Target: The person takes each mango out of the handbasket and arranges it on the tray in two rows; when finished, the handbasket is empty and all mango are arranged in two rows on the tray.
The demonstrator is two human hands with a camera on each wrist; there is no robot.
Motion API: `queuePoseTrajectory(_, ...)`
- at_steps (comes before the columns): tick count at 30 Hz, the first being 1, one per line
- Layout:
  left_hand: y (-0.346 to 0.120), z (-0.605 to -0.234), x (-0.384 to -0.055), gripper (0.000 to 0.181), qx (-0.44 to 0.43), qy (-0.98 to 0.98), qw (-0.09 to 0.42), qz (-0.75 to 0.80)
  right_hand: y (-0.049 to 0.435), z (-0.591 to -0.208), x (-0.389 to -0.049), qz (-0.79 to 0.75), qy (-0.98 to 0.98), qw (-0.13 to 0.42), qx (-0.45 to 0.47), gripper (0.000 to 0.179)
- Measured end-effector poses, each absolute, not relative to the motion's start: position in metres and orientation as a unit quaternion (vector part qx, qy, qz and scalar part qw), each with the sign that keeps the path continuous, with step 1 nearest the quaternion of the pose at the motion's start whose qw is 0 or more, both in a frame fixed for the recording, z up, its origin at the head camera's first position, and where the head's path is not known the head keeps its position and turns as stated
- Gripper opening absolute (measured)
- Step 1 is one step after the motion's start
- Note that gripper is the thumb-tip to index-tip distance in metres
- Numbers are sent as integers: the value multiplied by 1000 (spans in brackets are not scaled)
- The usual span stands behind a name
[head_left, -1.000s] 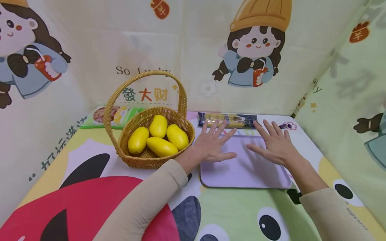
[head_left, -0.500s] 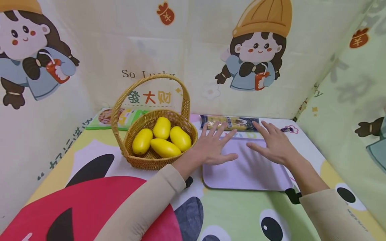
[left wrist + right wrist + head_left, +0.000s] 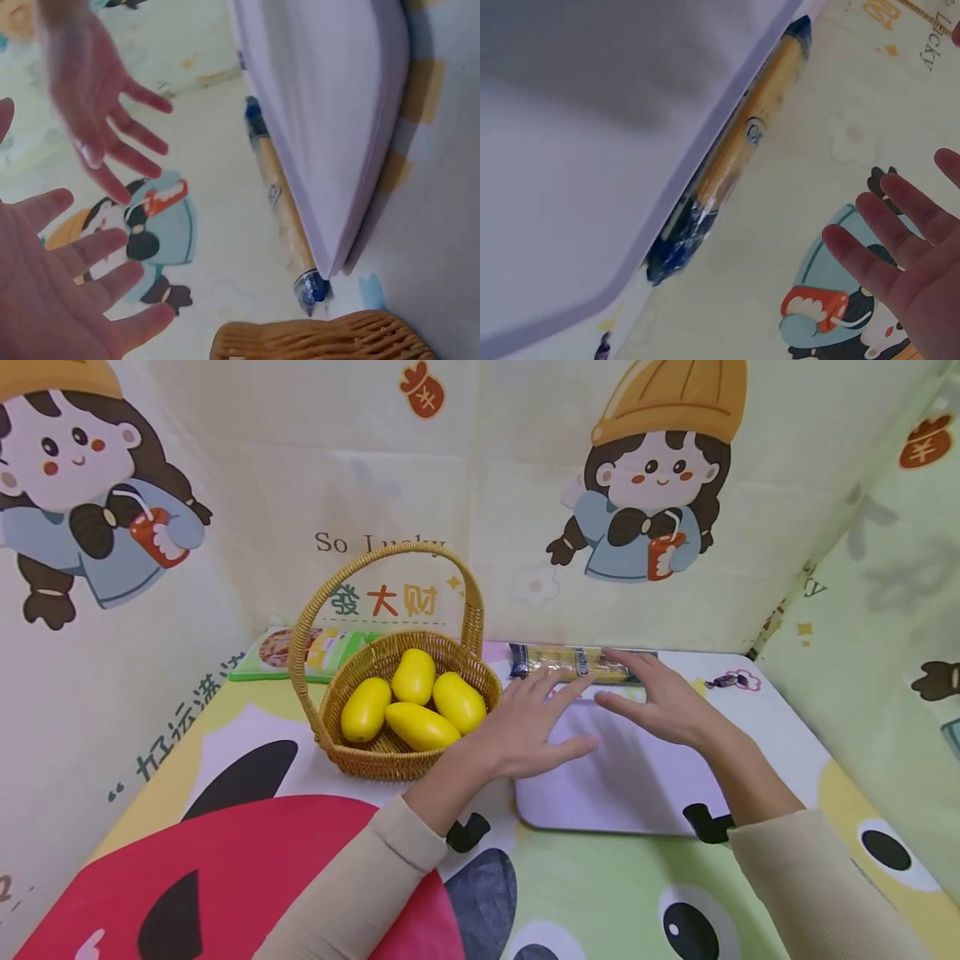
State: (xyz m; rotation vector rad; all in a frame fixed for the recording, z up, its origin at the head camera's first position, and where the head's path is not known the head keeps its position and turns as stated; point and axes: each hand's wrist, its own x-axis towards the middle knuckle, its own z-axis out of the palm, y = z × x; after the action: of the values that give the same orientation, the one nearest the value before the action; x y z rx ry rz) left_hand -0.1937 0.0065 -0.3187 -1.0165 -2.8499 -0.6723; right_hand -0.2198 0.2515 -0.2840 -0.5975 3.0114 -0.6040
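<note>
Both hands hover with spread, fairly straight fingers and hold nothing. My left hand (image 3: 528, 731) overlaps the left part of a lilac tray (image 3: 600, 793) in the head view, close to a wicker basket (image 3: 382, 766). My right hand (image 3: 671, 702) is over the tray's right part, palm turned inward. Several yellow mangoes (image 3: 422, 727) lie in the basket, whose tall handle arches above them. Behind the tray lies a long clear pack of spaghetti (image 3: 558, 662) with dark blue ends, partly covered by the fingertips. In the right wrist view the pack (image 3: 739, 150) runs along the tray's edge.
A green and white food bag (image 3: 341, 652) lies behind the basket at the back left. A small purple wrapped item (image 3: 723, 681) rests at the back right. Printed cloth covers the table (image 3: 300, 860), and patterned walls (image 3: 495, 485) enclose the back and sides.
My right hand has moved left, closer to the left hand, and turned its palm inward. The left hand has tilted slightly. The head view has shifted a little; basket and tray stay put.
</note>
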Motion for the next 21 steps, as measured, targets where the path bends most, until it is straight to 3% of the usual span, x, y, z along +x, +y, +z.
queuePoseTrajectory(21,-57,-283,-158,57,-326,-870,49,-366,186,-269,-244,-257,934,10,-249,77)
